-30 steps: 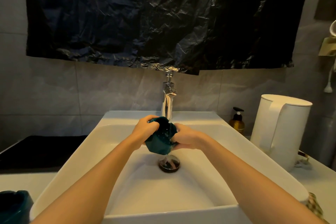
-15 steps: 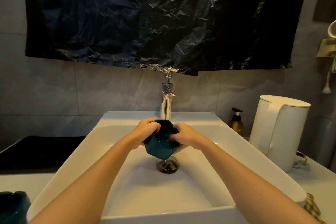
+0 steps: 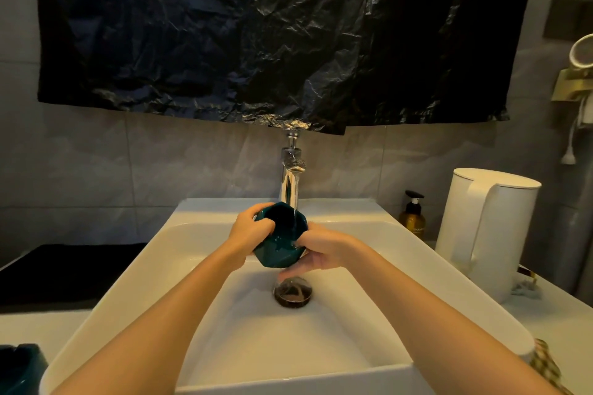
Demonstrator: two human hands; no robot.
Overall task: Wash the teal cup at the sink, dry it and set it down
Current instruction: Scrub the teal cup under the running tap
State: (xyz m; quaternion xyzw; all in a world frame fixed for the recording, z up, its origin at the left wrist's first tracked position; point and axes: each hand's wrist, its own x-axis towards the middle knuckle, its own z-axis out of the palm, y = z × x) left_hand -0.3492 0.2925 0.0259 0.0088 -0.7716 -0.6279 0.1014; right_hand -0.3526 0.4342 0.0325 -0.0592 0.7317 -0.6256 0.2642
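Observation:
The faceted teal cup (image 3: 277, 248) is held over the white sink (image 3: 224, 314), its mouth turned up and away under the chrome tap (image 3: 290, 176). A thin stream of water runs from the tap into the cup. My left hand (image 3: 250, 231) grips the cup's left rim, fingers curled over the edge. My right hand (image 3: 321, 250) holds the cup's right side and underside. The drain (image 3: 292, 292) lies just below the cup.
A white kettle (image 3: 484, 231) stands on the counter at right, an amber pump bottle (image 3: 412, 218) behind it. A checked cloth (image 3: 545, 365) lies at the right front. A dark mat (image 3: 64, 269) covers the left counter, with another teal object (image 3: 19, 369) at bottom left.
The cup has been tilted so that its mouth faces up under the tap, and water now runs into it. Both hands have shifted slightly around it.

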